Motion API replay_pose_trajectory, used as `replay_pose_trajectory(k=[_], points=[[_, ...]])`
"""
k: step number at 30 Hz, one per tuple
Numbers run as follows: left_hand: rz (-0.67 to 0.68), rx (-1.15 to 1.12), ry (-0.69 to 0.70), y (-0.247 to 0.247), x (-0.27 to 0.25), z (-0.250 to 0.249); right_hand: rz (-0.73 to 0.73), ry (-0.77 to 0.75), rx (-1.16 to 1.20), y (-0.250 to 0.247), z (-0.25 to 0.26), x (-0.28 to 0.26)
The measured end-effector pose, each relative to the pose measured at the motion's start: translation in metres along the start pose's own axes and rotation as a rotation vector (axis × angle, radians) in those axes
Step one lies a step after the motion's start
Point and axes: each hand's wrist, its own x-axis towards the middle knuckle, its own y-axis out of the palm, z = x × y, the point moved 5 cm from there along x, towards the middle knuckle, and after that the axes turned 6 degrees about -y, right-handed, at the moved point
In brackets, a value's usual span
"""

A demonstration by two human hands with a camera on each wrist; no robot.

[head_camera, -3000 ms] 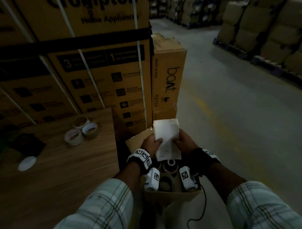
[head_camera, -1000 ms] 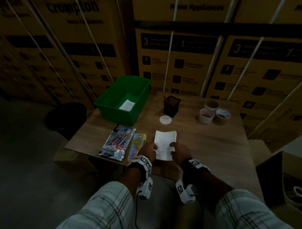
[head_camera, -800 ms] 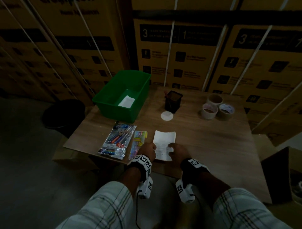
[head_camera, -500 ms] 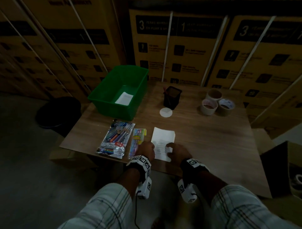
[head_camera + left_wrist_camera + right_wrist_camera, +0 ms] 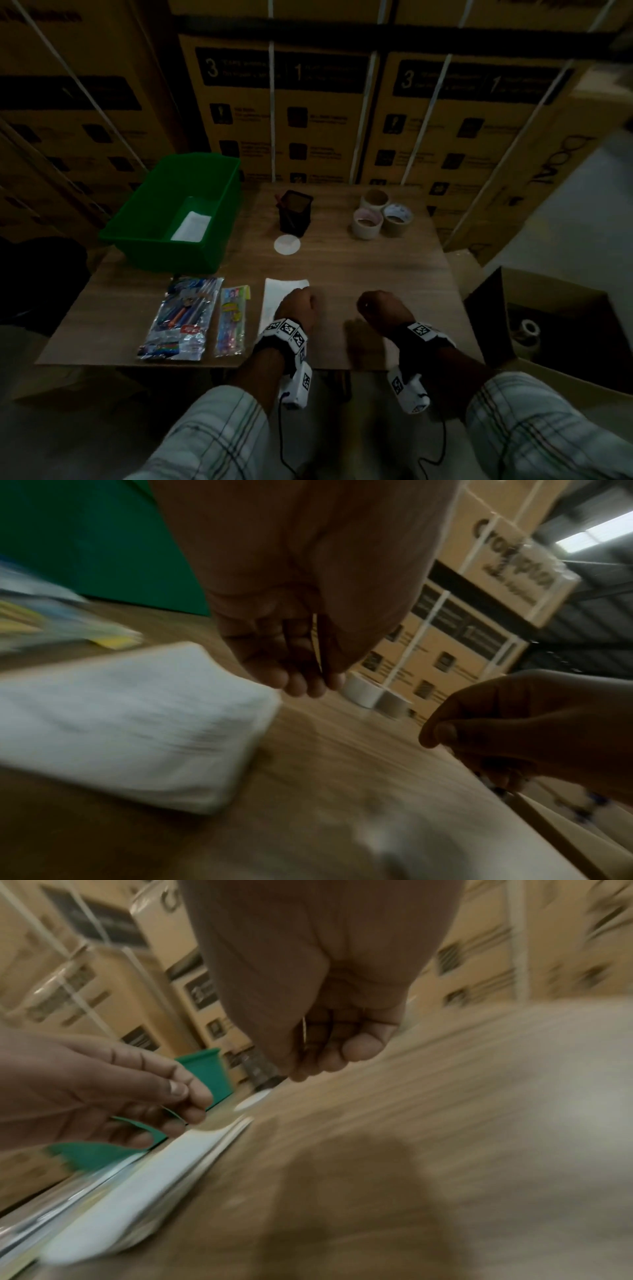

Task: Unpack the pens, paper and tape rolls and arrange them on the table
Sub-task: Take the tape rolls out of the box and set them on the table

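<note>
- My left hand [image 5: 300, 306] hovers over the near right corner of the white paper stack [image 5: 278, 297], low centre of the head view; its fingers [image 5: 297, 679] hang loosely curled and hold nothing, clear of the paper.
- My right hand [image 5: 379, 307] sits to the right of it over bare wood, fingers [image 5: 346, 1053] loosely curled around nothing.
- The paper stack lies flat on the wooden table [image 5: 376, 267], near its front edge; faint print lines show on it, too blurred to read.
- Just left of the paper lie a narrow yellow pen pack [image 5: 233, 317] and a larger clear pen pack [image 5: 183, 317], side by side; their labels are not legible.
- Three tape rolls [image 5: 382, 212] stand clustered, touching, at the table's upper right.
- A black mesh pen holder [image 5: 294, 212] stands upper centre, with a white disc [image 5: 287, 244] just before it.
- A green plastic bin [image 5: 219, 240] at upper left holds a white sheet [image 5: 191, 226].
- Stacked cartons [image 5: 342, 113] behind the table show a large "3" and "1" on dark bands; in the left wrist view one carton [image 5: 514, 561] reads roughly "Crompton".
- An open cardboard box [image 5: 548, 335] sits at the right, beside the table's edge.
- Open wood stretches from my right hand up to the tape rolls.
</note>
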Motion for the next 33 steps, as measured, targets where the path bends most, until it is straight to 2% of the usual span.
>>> replay_pose_trajectory(k=[10, 18, 21, 25, 33], points=[[0.310, 0.072, 0.246, 0.085, -0.008, -0.162, -0.077, 0.086, 0.089, -0.071, -0.140, -0.081], [0.389, 0.123, 0.349, 0.192, -0.021, -0.318, -0.146, 0.113, 0.189, -0.126, -0.279, -0.149], [0.426, 0.113, 0.343, 0.236, -0.034, -0.367, -0.155, 0.162, 0.189, -0.133, -0.340, -0.169], [0.485, 0.117, 0.292, 0.270, -0.044, -0.401, -0.116, 0.230, 0.171, -0.139, -0.398, -0.185], [0.468, 0.143, 0.155, 0.289, -0.022, -0.424, -0.083, 0.324, 0.241, -0.157, -0.446, -0.153]])
